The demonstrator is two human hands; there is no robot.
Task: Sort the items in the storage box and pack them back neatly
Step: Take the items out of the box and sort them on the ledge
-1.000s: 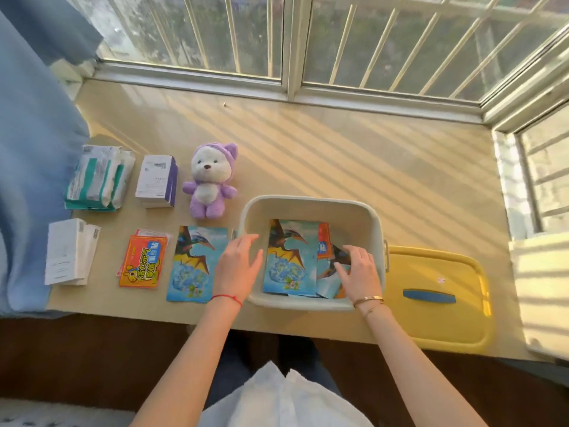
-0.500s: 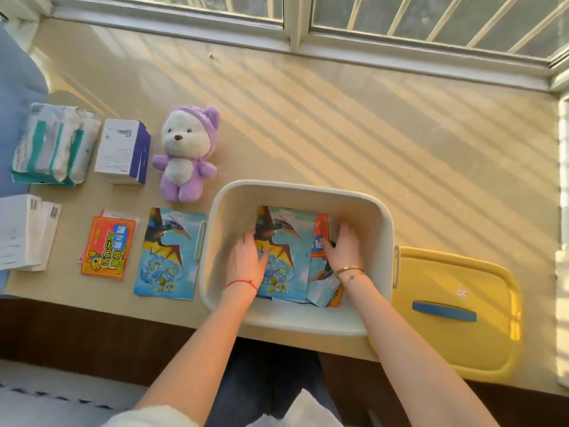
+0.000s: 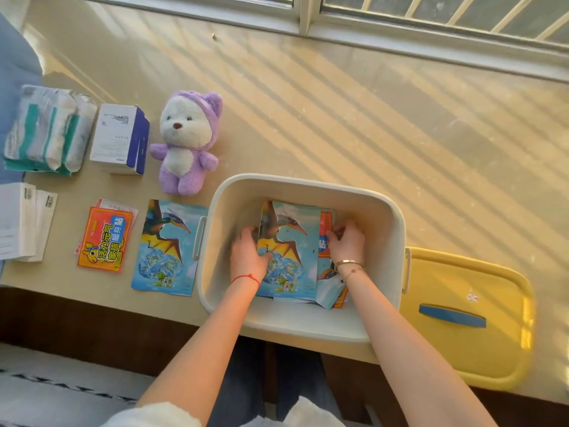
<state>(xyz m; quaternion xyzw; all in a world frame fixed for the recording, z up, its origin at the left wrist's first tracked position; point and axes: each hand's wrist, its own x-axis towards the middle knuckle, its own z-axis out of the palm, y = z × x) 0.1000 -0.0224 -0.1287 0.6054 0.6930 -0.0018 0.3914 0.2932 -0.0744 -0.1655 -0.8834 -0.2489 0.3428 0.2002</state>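
Observation:
A cream storage box point(image 3: 381, 211) sits at the near edge of the sill. Inside lies a blue pterosaur packet point(image 3: 292, 241) on top of several other packets, with an orange packet point(image 3: 324, 224) showing at its right. My left hand point(image 3: 248, 254) grips the blue packet's left edge, thumb on its face. My right hand point(image 3: 346, 241) has its fingers curled on the orange packet beside it. Outside, left of the box, lie another pterosaur packet point(image 3: 167, 248), an orange warmer packet point(image 3: 104, 238) and a purple plush bear point(image 3: 187, 143).
A white and blue carton point(image 3: 120, 138), a pack of green-striped tissues point(image 3: 46, 131) and white boxes point(image 3: 21, 220) lie at the left. The yellow lid point(image 3: 468, 315) with a blue handle rests right of the box. Window frame runs along the back.
Both hands went deeper into the box: the left moved from the rim onto the blue packet's left edge, the right slid up onto the orange packet. The camera tilted down and closer.

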